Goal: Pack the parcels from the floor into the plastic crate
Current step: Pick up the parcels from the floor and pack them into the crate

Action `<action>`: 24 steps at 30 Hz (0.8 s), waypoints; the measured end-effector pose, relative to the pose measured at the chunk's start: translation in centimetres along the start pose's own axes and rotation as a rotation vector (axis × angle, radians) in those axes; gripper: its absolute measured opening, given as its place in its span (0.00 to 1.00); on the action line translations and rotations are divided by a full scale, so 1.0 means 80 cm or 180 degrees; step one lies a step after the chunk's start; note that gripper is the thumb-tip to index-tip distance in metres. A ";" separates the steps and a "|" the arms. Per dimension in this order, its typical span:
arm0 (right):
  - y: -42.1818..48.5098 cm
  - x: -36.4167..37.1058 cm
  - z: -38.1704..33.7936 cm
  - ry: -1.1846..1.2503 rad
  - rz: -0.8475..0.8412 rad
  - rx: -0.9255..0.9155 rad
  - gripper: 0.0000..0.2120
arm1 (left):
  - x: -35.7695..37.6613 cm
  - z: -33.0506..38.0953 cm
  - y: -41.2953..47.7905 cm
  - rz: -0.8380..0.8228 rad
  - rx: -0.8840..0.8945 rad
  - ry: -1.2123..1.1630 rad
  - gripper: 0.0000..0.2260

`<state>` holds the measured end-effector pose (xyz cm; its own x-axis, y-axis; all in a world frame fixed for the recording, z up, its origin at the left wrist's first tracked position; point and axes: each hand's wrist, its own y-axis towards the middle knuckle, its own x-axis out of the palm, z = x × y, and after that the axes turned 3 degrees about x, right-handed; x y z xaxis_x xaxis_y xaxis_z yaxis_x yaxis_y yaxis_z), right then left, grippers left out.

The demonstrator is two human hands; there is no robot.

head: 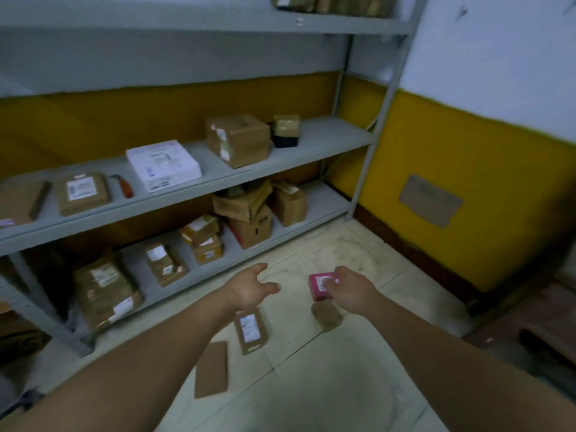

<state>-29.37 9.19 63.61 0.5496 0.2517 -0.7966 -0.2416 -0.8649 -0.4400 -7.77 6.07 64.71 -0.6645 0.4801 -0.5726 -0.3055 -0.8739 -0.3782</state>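
My right hand (pixel 353 289) grips a small pink box (pixel 321 286) held above the floor. Right below it a small brown parcel (pixel 327 316) lies on the tiles. My left hand (pixel 252 288) is stretched forward with its fingers spread and nothing in it. Under that hand a brown parcel with a white label (pixel 250 330) lies on the floor. A flat brown parcel (pixel 212 369) lies nearer to me, to the left. No plastic crate is in view.
A grey metal shelf rack (pixel 199 185) along the left wall carries several cardboard boxes on its levels, plus a white flat box (pixel 163 165). A yellow and white wall (pixel 467 169) closes the right side. Dark objects sit in the right corner (pixel 548 335).
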 end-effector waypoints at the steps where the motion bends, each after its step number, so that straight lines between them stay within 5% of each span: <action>1: 0.016 -0.012 0.010 0.0047 0.0073 0.0089 0.25 | 0.006 0.011 0.021 -0.0025 0.0026 0.0053 0.31; 17: 0.339 -0.165 0.119 0.0210 -0.0047 0.0657 0.30 | 0.071 0.124 0.406 -0.0506 -0.0229 0.0137 0.31; 24: 0.522 -0.176 0.190 0.0081 -0.0359 0.0615 0.29 | 0.128 0.104 0.547 -0.0344 -0.0731 -0.0032 0.32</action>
<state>-59.37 -23.86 50.14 0.6013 0.3290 -0.7281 -0.3248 -0.7319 -0.5990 -33.67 -27.91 48.35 -0.6435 0.5681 -0.5130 -0.2130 -0.7766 -0.5928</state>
